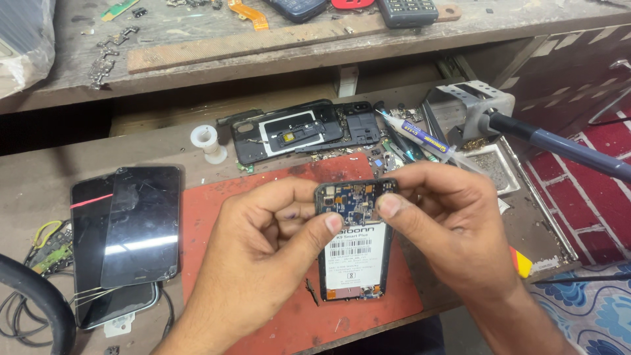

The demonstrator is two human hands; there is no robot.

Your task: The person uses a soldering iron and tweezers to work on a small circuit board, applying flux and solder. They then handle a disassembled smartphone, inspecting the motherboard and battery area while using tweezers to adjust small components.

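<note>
Over red repair mat (263, 217) | opened smartphone (355, 243), back off, long axis 12–6 | left hand (269, 256) pinches top edge from 9, right hand (447, 223) from 3, thumbs on blue circuit board (353, 201) | equally near | back cover (289, 131) at 11

Left hand (263, 253), right hand (447, 220) — fingers pinched, thumbs nearly meeting.

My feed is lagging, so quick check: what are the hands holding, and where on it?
Both hands hold the opened phone by its top end: left hand on the top-left edge, right hand on the top-right, thumbs pressing near the exposed circuit board.
</note>
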